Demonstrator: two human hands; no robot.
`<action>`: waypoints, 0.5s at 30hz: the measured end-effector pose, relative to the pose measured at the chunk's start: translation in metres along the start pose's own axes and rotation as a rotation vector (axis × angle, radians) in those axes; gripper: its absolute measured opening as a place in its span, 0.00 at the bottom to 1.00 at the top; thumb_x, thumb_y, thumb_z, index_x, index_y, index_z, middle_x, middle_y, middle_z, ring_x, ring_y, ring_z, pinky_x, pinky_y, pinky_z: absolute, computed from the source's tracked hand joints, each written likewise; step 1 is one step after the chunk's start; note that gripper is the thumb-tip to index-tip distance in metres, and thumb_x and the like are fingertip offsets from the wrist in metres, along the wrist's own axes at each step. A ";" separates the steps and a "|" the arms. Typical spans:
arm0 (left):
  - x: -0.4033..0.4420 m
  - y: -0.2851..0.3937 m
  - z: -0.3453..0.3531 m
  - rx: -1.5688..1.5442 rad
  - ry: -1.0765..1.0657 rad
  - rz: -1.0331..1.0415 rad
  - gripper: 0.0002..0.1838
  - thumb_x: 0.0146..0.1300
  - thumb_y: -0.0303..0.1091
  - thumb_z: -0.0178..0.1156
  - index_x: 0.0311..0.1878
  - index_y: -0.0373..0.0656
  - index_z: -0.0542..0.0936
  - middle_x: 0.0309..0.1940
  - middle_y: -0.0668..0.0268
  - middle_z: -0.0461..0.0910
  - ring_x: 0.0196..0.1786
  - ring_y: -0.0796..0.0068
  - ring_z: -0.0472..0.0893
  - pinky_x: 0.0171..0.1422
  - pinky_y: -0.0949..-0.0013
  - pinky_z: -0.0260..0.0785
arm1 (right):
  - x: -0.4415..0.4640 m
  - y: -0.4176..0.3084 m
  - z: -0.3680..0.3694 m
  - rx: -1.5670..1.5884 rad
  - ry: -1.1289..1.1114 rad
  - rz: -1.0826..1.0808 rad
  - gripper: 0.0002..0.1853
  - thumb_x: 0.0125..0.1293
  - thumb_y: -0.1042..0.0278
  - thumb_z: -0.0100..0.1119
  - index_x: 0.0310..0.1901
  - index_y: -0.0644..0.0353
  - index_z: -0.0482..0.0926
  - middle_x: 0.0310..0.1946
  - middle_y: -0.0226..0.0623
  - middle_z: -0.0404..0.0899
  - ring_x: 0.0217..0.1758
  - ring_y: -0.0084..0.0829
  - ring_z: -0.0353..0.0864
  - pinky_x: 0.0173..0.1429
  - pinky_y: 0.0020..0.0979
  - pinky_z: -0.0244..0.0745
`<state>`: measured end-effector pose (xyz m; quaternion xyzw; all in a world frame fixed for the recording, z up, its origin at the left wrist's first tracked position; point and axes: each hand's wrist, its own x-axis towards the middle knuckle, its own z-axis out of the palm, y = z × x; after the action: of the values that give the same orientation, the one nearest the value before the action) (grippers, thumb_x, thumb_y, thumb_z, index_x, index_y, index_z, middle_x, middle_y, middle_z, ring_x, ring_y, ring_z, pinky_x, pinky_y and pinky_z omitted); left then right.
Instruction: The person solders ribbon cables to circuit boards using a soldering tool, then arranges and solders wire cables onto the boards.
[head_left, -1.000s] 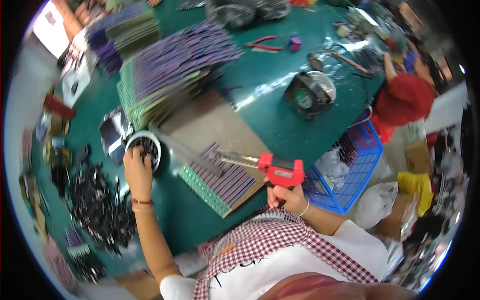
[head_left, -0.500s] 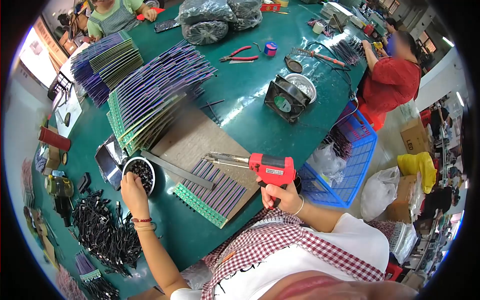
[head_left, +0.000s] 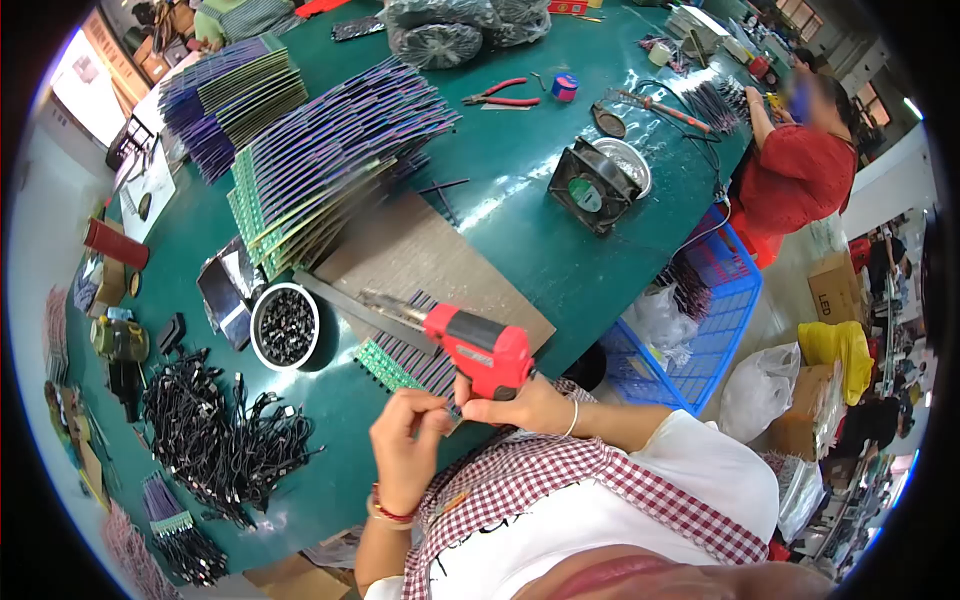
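Our left hand (head_left: 408,450) has left the white bowl (head_left: 285,369) and come beside our right hand (head_left: 520,405), its fingertips pinched close; whether they hold anything, we cannot tell. Our right hand is wrapped round the soldering gun (head_left: 480,350), over the green-ended circuit strips (head_left: 385,367). From the gun, bare green tabletop (head_left: 510,235) opens at twelve o'clock, past the brown board's (head_left: 430,255) straight edge. The gun is smooth red and black; at nine o'clock, the round bowl brims with glossy black bits.
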<state>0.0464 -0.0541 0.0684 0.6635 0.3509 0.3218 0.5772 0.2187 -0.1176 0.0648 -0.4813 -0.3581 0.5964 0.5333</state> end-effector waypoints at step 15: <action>-0.029 -0.001 0.001 -0.248 -0.056 -0.392 0.03 0.63 0.21 0.56 0.37 0.30 0.74 0.26 0.62 0.80 0.28 0.78 0.81 0.31 0.76 0.74 | -0.005 0.018 0.013 -0.417 0.060 -0.045 0.23 0.56 0.67 0.66 0.51 0.65 0.71 0.31 0.36 0.80 0.34 0.23 0.79 0.42 0.29 0.74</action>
<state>0.0310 -0.0790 0.0670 0.5152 0.4146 0.2256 0.7153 0.2009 -0.1243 0.0522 -0.5908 -0.4682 0.4829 0.4457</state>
